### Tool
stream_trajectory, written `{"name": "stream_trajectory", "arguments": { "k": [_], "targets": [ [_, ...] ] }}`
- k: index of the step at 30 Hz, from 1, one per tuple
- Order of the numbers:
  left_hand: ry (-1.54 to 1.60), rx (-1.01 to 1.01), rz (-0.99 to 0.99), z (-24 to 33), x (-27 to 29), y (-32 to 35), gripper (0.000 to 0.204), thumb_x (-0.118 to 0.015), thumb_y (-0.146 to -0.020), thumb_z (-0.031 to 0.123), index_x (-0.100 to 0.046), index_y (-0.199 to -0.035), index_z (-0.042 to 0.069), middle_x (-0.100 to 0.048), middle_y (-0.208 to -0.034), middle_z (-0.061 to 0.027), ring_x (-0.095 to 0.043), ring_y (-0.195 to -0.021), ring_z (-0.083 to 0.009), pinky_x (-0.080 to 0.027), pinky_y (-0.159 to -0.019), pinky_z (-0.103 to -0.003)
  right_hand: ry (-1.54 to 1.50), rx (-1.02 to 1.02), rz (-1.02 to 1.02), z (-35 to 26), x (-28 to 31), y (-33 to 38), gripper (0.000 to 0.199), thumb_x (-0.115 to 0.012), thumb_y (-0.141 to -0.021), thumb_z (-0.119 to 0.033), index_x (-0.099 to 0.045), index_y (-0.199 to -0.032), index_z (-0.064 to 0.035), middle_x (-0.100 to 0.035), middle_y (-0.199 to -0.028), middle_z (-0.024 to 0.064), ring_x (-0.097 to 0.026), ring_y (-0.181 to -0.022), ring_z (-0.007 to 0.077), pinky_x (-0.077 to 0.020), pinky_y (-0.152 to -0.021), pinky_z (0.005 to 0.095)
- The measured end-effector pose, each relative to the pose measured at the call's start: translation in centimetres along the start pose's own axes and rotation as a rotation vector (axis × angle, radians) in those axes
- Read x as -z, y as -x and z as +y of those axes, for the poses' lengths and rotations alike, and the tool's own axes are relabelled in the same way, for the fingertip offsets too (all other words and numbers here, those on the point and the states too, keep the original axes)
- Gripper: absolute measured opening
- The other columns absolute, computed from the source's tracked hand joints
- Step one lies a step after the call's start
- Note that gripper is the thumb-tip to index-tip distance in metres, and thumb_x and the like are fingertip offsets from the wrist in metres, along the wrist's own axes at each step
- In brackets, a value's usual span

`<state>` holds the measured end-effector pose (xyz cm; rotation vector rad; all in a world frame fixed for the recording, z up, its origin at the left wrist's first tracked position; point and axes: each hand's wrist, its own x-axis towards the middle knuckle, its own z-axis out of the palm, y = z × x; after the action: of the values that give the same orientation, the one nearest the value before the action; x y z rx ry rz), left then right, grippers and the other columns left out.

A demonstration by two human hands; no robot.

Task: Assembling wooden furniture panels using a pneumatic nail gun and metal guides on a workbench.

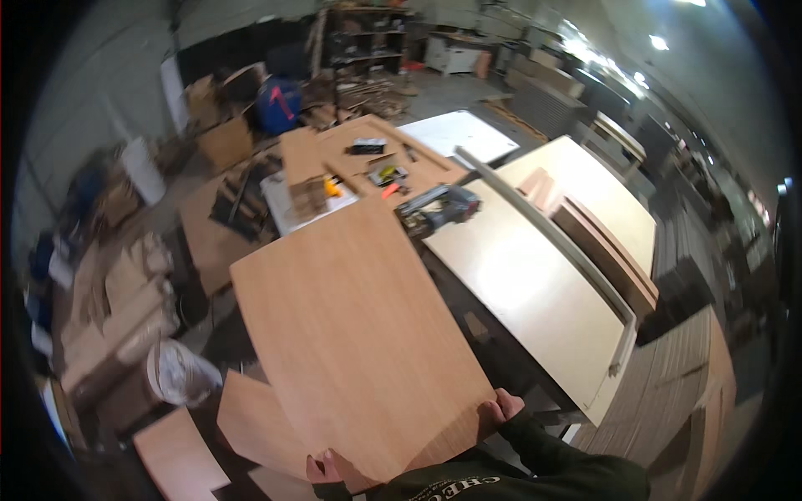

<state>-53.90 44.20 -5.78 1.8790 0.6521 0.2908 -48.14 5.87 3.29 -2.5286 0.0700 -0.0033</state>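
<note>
Fingers on your left hand (324, 468) and right hand (505, 406) grip the near corners of the wooden panel (359, 334), in front of you. It's held, not let go yet; smaller wooden boards (175, 451) wait lower left.

left hand (324, 469) low, closed in a grip; right hand (505, 406) higher, gripping too, its sleeved arm (568, 457) bent.

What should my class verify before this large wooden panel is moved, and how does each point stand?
1. Left hand on the large wooden panel: ok, near left corner.
2. Right hand on it: ok, near right corner.
3. Power tool well away: not ok, close by the far right edge.
4. Left side free of other panels: not ok.
5. Underside supported: cannot tell, hidden.
</note>
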Motion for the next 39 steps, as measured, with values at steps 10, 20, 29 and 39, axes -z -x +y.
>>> {"name": "stream_trajectory", "arguments": {
  "k": [10,20,29,39],
  "targets": [
    [-0.116,-0.147,-0.503,12.5,-17.1,2.3,0.028,-0.063,-0.076,0.024,-0.051,-0.076,-0.002,-0.056,-0.066,-0.0118,-0.055,-0.059,-0.018,-0.043,-0.055,-0.031,-0.132,-0.594,0.296,13.6,9.8,7.9,0.032,-0.052,-0.079,-0.034,-0.056,-0.082,-0.0023,-0.058,-0.065,0.0182,-0.06,-0.063,0.0325,-0.0469,-0.057,0.0369],
    [0.043,0.08,-0.572,16.7,-25.9,15.2,0.021,-0.05,-0.084,0.016,-0.049,-0.092,-0.004,-0.058,-0.083,-0.0106,-0.053,-0.073,-0.0157,-0.044,-0.067,-0.03,0.082,-0.575,0.122,26.3,21.1,2.4,0.038,-0.05,-0.078,-0.04,-0.052,-0.073,-0.0023,-0.054,-0.063,0.0224,-0.055,-0.064,0.0398,-0.0438,-0.056,0.0424],
    [-0.545,-0.237,-1.357,18.1,-31.5,11.6,0.026,-0.062,-0.074,0.033,-0.062,-0.078,0.006,-0.062,-0.065,-0.0062,-0.062,-0.064,-0.0148,-0.049,-0.058,-0.03,0.225,-0.311,0.668,28.4,23.1,2.6,0.051,-0.067,-0.064,-0.017,-0.047,-0.11,-0.0043,-0.051,-0.107,0.0182,-0.049,-0.099,0.0353,-0.0404,-0.086,0.0386],
    [-0.673,-1.062,-0.497,24.5,-47.1,-17.7,0.06,-0.067,-0.062,0.017,-0.043,-0.114,-0.002,-0.045,-0.115,-0.0214,-0.04,-0.11,-0.0341,-0.03,-0.096,-0.042,0.048,-0.881,0.11,12.7,9.3,3.8,0.104,-0.075,-0.043,-0.055,-0.032,-0.127,-0.0116,-0.017,-0.137,0.0229,-0.01,-0.128,0.0399,-0.0115,-0.097,0.0597]
  ]
}}
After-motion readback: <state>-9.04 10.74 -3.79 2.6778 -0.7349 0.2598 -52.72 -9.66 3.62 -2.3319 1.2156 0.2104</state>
